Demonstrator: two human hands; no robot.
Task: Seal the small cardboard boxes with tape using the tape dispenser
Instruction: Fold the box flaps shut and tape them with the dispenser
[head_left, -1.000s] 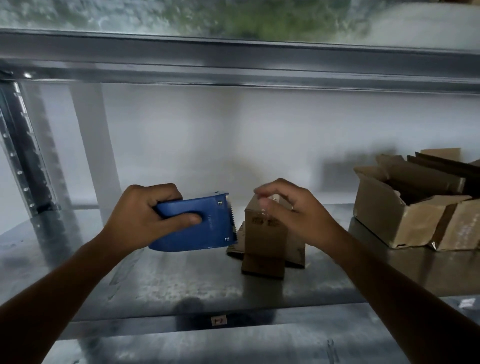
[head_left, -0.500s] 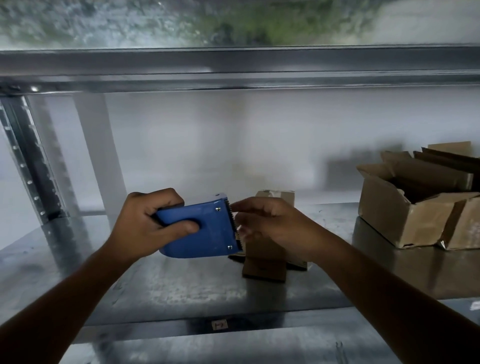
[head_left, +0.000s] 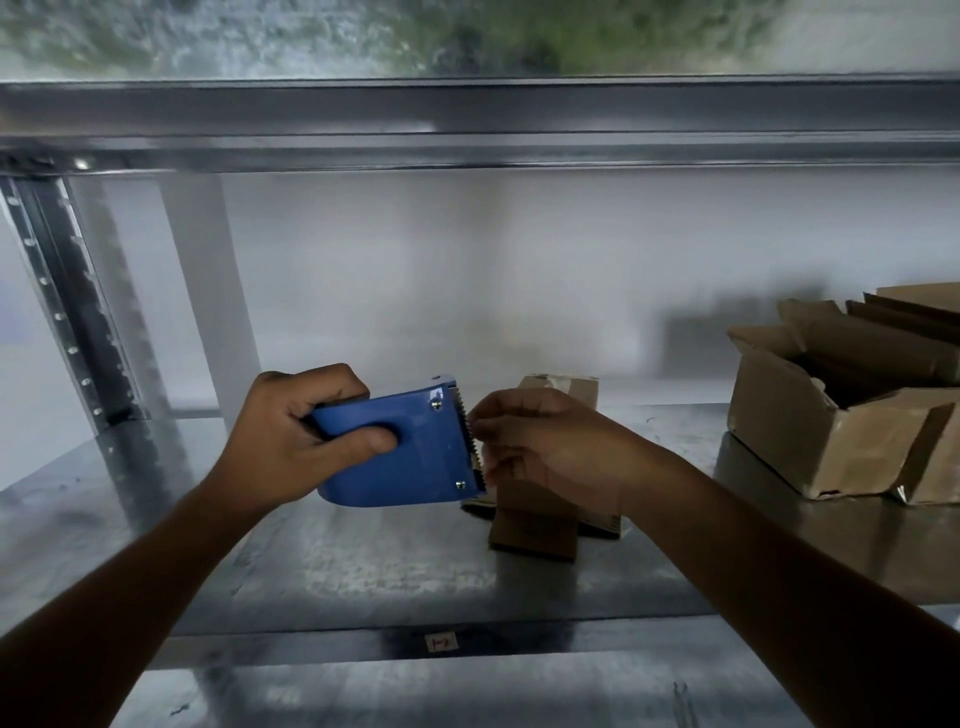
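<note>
Left hand (head_left: 291, 441) grips tape dispenser (head_left: 410, 462); right hand (head_left: 545, 449), grasp unclear, curls at its teeth (head_left: 469, 439).

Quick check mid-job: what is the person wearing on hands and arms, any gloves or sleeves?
Left hand and right hand are bare: no gloves, watch or wristband. Both arms are uncovered to the frame edge, no sleeves in view. The picture is too dim to rule out a ring.

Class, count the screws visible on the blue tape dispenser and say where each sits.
2. An upper screw sits by the top of the toothed edge; a lower screw sits by its bottom. The tape dispenser's far side is hidden, so more may exist.
</note>
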